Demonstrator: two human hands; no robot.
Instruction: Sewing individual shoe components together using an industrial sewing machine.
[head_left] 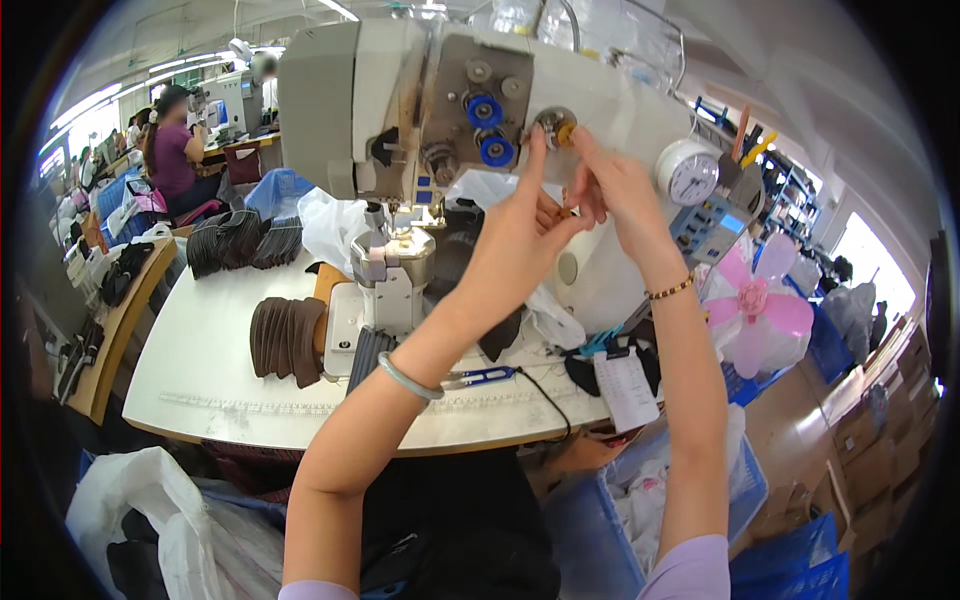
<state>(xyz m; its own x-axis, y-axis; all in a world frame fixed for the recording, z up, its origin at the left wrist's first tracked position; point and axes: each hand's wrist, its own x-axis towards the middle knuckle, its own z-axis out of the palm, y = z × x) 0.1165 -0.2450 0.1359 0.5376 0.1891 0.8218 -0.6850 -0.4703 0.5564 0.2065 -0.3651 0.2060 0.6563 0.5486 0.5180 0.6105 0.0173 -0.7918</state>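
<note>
Both hands are raised in front of the white sewing machine [630, 120]. The index finger of my left hand [520, 235] reaches up beside a round metal fitting [550, 124], while its other fingers curl in and the thumb points toward my right hand [615, 190]. My right index finger is at the brass-coloured part [567, 134] of that fitting; its remaining fingers are bent close to my left fingertips. Whatever is pinched there is too small to name. Two blue tension discs [484, 110] sit left of my hands. Below is the needle area [395, 222].
On the white table [220, 350] lie brown fabric pieces [285, 340], dark stacked pieces [245, 243] and blue-handled thread snips [485, 376]. A pink flower-shaped fan [755, 297] stands right. A blue crate [610, 520] is below. Another person [175, 160] sits far left.
</note>
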